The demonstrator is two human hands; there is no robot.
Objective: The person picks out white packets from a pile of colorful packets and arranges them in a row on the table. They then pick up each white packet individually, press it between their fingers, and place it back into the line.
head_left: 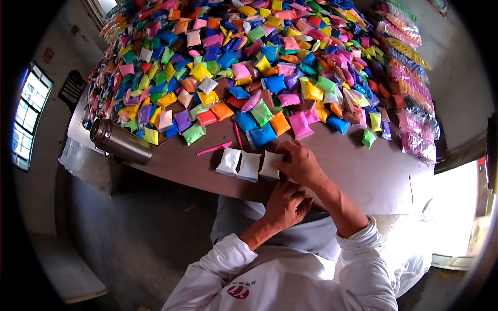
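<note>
Right grip (301,163) pinches the rightmost white packet (270,167) at its edge; left grip (285,205), curled closed, sits just behind.

A single camera sits on the person's head and looks forward and steeply down, so the person's own white sleeves (228,256) and chest fill the lower edge of the view. The left hand (285,205) and right hand (301,165) lie close below the lens, at the near edge of the bench (363,171). The bench runs away toward the top, its far part covered by coloured packets (259,67) seen from farther off. The wide fisheye lens bends the edges and darkens the corners; a window (31,116) shows at far left.
</note>
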